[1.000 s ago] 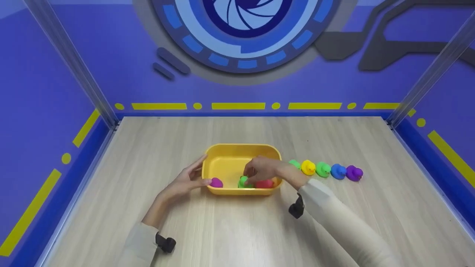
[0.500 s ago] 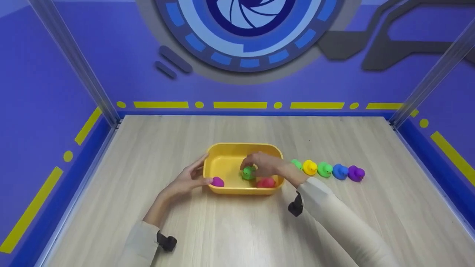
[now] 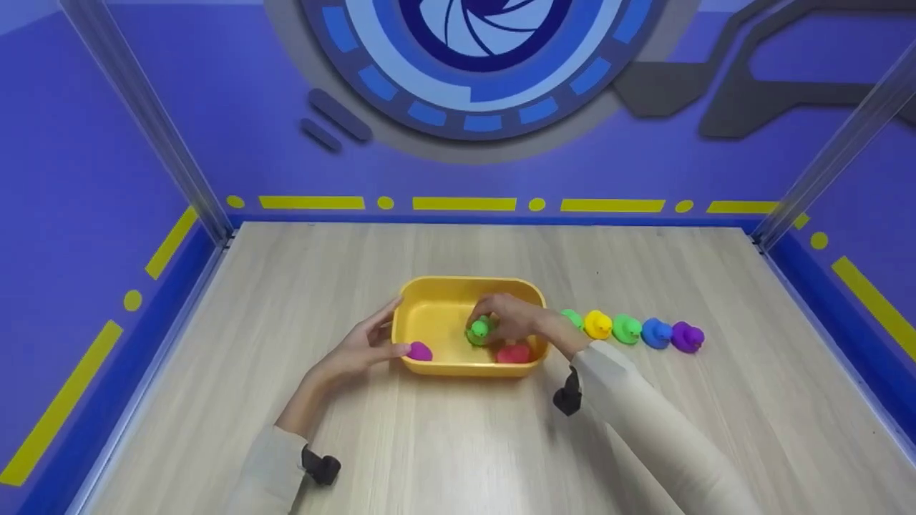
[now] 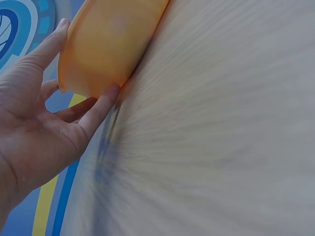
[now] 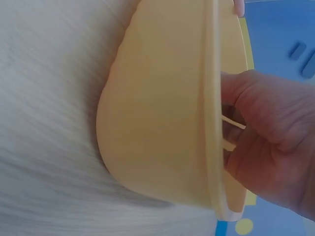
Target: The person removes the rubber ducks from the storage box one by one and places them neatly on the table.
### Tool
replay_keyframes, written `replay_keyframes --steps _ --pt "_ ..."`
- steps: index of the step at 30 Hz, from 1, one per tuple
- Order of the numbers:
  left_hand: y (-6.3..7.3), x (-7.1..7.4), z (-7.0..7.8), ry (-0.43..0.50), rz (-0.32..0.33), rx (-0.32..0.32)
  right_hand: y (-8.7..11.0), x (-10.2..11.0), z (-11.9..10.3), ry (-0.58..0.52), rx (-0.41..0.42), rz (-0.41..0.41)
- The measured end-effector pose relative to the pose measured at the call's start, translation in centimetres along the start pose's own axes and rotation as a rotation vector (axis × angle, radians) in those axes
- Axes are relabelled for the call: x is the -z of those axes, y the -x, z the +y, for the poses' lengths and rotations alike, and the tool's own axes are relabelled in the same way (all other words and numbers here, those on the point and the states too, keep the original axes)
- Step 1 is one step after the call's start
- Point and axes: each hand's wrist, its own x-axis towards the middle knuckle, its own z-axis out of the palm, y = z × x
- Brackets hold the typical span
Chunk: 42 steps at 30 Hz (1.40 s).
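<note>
My left hand (image 3: 358, 352): splayed, grasping yellow tub (image 3: 458, 370). My right hand (image 3: 511, 315): bent down inside it, pinching a green duck (image 3: 479, 330).

I have the tub (image 3: 469, 370) on the table (image 3: 429, 443), left hand (image 3: 361, 350) at its left end, right hand (image 3: 509, 315) in its right half. In it I log a toy (image 3: 421, 351) front left, a duck (image 3: 479, 329) by the right hand, a second toy (image 3: 514, 353) front right. Row of five ducks (image 3: 627, 329) on the table, right of the tub.
</note>
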Motion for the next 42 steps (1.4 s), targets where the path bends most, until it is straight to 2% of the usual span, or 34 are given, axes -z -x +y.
replay_keyframes --steps 5,10,14,17,22,25,29,33,36,42 --pt "0.1 0.1 0.1 -0.004 0.009 0.007 -0.1 -0.2 -0.1 -0.061 -0.053 -0.012" --pt "0.1 0.2 0.2 -0.005 0.003 0.018 -0.5 -0.5 -0.3 -0.031 -0.073 -0.001" --pt "0.1 0.2 0.2 -0.005 0.002 0.018 -0.5 -0.1 -0.7 -0.027 -0.146 -0.008" --pt "0.2 0.3 0.2 -0.006 0.005 0.007 -0.4 0.3 -1.2 -0.008 -0.159 -0.019" --pt "0.3 0.4 0.0 0.014 -0.004 -0.006 0.3 1.2 -1.4 0.010 -0.082 -0.015" --pt "0.2 0.4 0.0 0.035 -0.019 -0.014 1.1 1.9 -1.2 0.022 -0.003 0.010" --pt "0.2 0.4 0.0 0.048 -0.028 -0.024 2.3 2.9 -1.0 0.010 0.108 0.085" --pt "0.2 0.4 0.1 0.045 -0.025 -0.021 3.5 4.0 -0.9 -0.071 0.190 0.163" --pt "0.2 0.4 0.0 0.045 -0.020 -0.016 4.5 4.7 -0.7 -0.128 0.217 0.188" --pt "0.2 0.3 -0.1 0.034 -0.012 0.000 6.7 5.8 0.0 -0.178 0.160 0.209"
